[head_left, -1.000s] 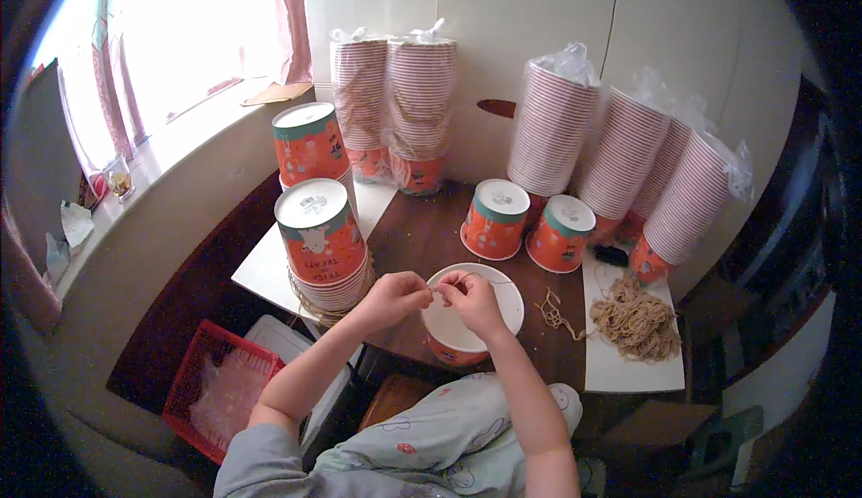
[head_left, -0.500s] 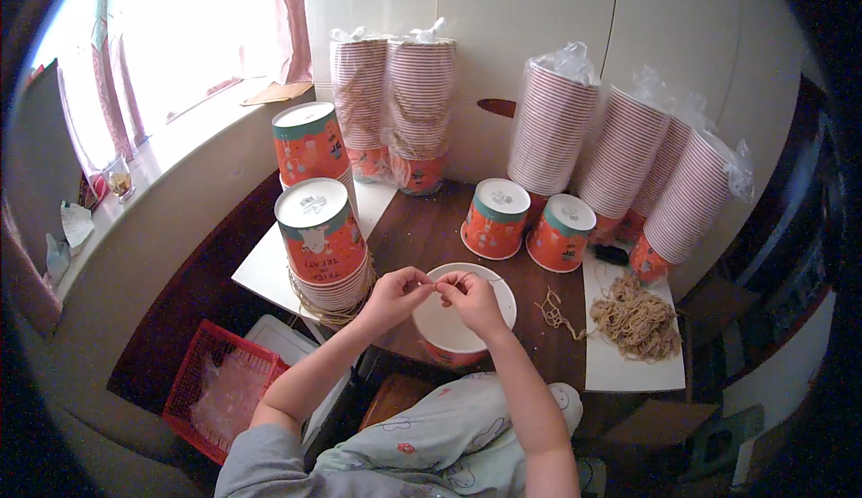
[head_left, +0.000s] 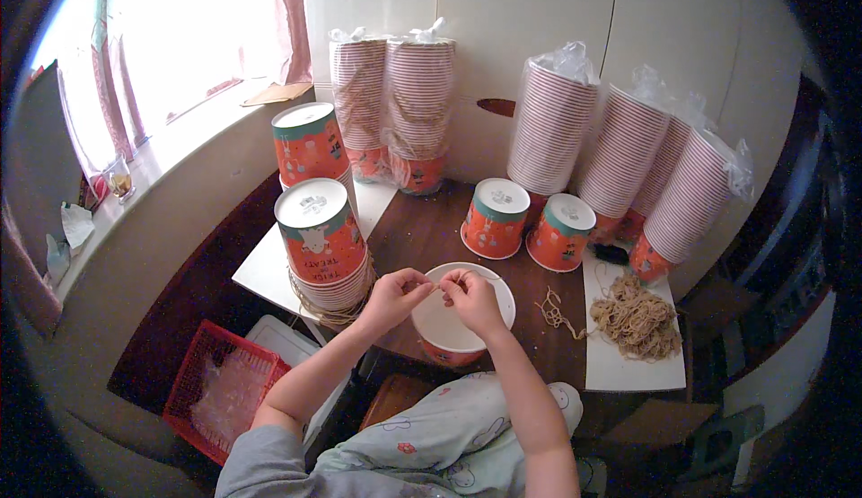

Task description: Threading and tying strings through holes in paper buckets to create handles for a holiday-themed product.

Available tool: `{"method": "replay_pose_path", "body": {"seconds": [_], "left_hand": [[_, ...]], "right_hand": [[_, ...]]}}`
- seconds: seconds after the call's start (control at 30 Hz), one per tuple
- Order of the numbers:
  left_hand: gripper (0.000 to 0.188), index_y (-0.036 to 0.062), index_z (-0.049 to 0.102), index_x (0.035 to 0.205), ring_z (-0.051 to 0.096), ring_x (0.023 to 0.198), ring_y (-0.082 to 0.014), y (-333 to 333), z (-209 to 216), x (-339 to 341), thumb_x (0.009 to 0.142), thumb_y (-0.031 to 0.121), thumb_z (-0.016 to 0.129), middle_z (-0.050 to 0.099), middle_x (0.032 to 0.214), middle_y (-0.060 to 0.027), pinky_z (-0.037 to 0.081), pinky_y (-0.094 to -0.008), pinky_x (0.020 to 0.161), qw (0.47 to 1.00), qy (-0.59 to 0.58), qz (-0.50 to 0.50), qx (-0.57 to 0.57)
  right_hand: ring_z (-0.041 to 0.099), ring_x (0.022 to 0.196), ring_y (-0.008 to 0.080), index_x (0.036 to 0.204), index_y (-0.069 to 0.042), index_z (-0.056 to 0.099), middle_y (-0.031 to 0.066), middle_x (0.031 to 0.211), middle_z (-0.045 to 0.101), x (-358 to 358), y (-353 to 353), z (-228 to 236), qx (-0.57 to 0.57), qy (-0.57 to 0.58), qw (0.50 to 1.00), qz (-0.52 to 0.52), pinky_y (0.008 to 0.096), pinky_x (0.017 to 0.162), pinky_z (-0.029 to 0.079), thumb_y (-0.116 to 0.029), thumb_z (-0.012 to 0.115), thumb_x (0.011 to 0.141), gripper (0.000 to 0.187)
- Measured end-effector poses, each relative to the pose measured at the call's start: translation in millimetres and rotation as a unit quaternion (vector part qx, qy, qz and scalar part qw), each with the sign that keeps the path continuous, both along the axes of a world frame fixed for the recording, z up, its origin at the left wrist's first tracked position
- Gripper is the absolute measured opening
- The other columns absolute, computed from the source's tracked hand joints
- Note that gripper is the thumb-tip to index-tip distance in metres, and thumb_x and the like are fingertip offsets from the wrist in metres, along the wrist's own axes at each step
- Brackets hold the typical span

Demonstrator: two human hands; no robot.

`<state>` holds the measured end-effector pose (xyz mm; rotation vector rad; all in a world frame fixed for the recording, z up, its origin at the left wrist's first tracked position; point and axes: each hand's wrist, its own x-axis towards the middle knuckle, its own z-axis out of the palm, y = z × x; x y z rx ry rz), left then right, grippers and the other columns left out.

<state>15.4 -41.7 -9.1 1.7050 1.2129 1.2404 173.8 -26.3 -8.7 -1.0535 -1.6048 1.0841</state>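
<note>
Seen from above, a person's two bare hands meet over the left side of an open-topped, round orange paper bucket with a white inside point(head_left: 449, 354), at the near edge of a dark brown wooden table point(head_left: 409, 220). The left hand point(head_left: 395, 299) is partly curled, thumb and index finger pinched on what looks like a thin tan string point(head_left: 436, 288). The right hand point(head_left: 471, 300), fingers bent, pinches at the same spot; the strand is too small to trace. To the right, a tangled heap of tan string point(head_left: 637, 318) lies on a white board point(head_left: 628, 372). Two upturned orange buckets with green bands point(head_left: 495, 220) stand behind.
</note>
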Motion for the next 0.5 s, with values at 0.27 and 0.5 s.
{"method": "replay_pose_path", "body": {"seconds": [0.27, 0.5], "left_hand": [[0.019, -0.0018, 0.058, 0.083, 0.050, 0.061, -0.0064, 0.2, -3.7, -2.2, 0.078, 0.016, 0.059, 0.059, 0.068, -0.0040, 0.042, -0.0218, 0.056, 1.000, 0.015, -0.008, -0.006], [0.017, -0.0018, 0.057, 0.082, 0.051, 0.062, -0.0073, 2.1, -10.5, -5.2, 0.079, 0.015, 0.058, 0.058, 0.067, -0.0047, 0.042, -0.0226, 0.056, 1.000, 0.009, -0.017, -0.002]], "right_hand": [[0.057, 0.058, 0.0112, 0.078, -0.001, 0.055, 0.0058, 0.065, 0.058, 1.5, 2.4, -2.6, 0.017, 0.008, 1.000, -0.023, 0.0253, 0.054, 0.046, -0.013, 0.054, 0.082, 0.013], [0.050, 0.057, 0.0077, 0.079, -0.002, 0.049, 0.0020, 0.065, 0.052, 0.0, 1.4, -1.7, 0.004, 0.013, 1.000, -0.005, 0.0216, 0.054, 0.043, -0.009, 0.049, 0.084, 0.009]]}}
